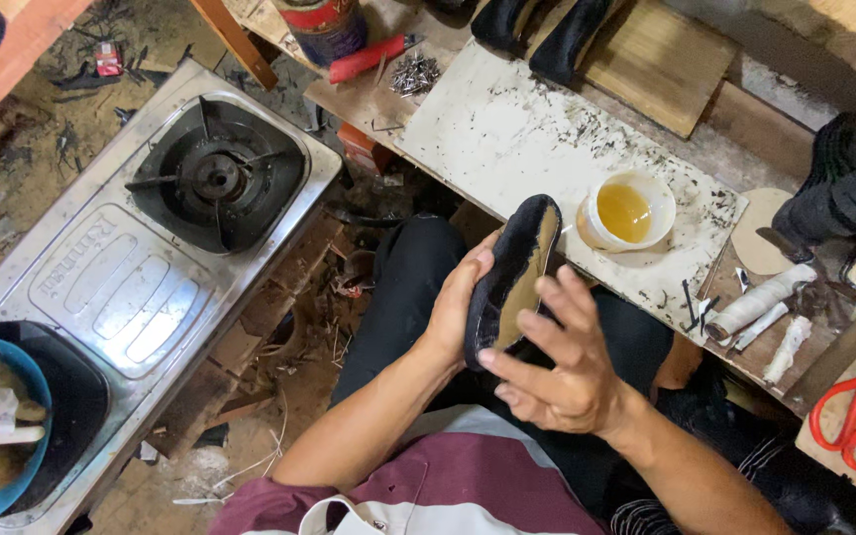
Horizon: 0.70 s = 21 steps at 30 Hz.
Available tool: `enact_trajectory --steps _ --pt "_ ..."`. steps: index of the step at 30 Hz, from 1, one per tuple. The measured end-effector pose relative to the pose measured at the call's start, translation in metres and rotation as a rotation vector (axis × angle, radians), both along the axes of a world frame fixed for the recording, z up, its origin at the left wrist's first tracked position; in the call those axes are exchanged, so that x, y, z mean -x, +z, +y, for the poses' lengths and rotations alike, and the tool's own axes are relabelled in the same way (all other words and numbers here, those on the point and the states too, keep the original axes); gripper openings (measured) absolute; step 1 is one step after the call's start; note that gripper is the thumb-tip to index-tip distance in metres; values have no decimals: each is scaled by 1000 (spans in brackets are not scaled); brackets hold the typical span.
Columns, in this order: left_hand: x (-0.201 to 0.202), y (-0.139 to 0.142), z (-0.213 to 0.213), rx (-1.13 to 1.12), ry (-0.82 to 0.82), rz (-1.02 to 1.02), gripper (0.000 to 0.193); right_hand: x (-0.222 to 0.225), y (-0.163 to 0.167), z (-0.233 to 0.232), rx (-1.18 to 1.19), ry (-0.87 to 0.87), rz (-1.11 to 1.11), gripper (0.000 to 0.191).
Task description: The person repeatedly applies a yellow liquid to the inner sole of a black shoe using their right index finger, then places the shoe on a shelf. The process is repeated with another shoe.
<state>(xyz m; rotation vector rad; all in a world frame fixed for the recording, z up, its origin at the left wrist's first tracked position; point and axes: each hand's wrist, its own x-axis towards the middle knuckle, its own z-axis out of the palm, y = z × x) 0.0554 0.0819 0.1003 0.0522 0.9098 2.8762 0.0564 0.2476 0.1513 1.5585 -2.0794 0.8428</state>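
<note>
Seemingly mid-gluing: left hand (458,297) in a closed grip around the black shoe upper (507,272) over the lap, right hand (557,367) open-fingered against its tan insole; glue tub (626,210) sits uncovered on the worktop (507,139).

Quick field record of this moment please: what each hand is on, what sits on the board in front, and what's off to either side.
Left hand: grips the black shoe upper from its left side
Right hand: open, fingers spread, fingertips on the shoe's tan insole
White board: scuffed, bears a white cup of yellow glue
Far edge: pile of small nails, red-handled tool
Left side: two-burner gas stove
Right side: red scissors, white rolls
</note>
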Motion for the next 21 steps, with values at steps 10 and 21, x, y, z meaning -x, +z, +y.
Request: enact_trajectory --steps 10,21 --pt "-2 0 -1 -53 -76 -50 54 3 1 2 -11 -9 88 27" --pt "2 -22 4 -116 -137 -201 47 7 7 0 -78 24 241 27"
